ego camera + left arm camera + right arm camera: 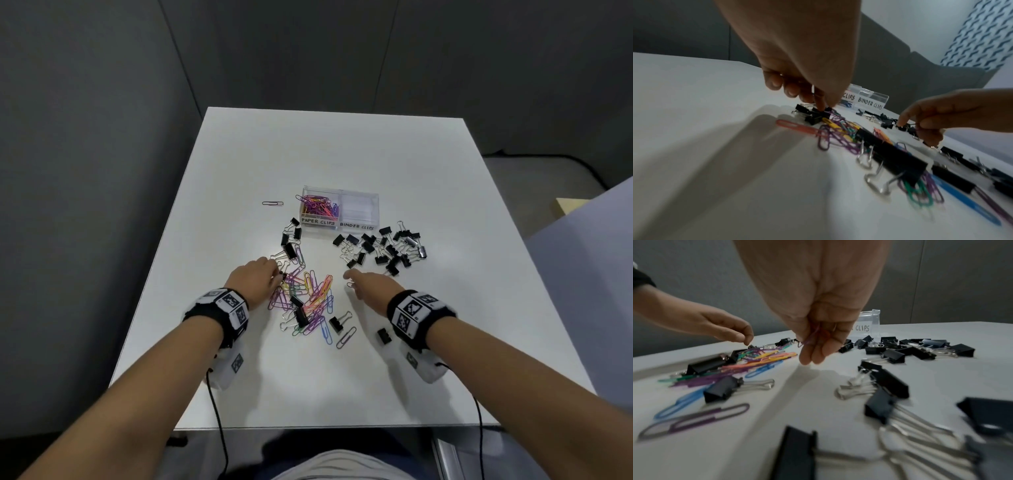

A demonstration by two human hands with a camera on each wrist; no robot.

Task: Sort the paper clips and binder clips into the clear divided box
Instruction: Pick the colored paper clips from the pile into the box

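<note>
The clear divided box [359, 219] stands mid-table; its left cell, labelled for paper clips, holds coloured paper clips [318, 205], and its binder-clip cell looks bare. A mixed heap of coloured paper clips [310, 294] and black binder clips lies in front of me. My left hand [278, 274] dips its curled fingers into the heap's far left edge beside black binder clips [813, 116], with a thin clip wire showing between the fingers. My right hand [813, 344] hovers just right of the heap, pinching a purple paper clip [807, 341].
A spread of black binder clips [387, 250] lies right of the box front, and a smaller group [290, 240] to its left. One lone paper clip [272, 203] sits left of the box. Stray binder clips [384, 335] lie near my right wrist.
</note>
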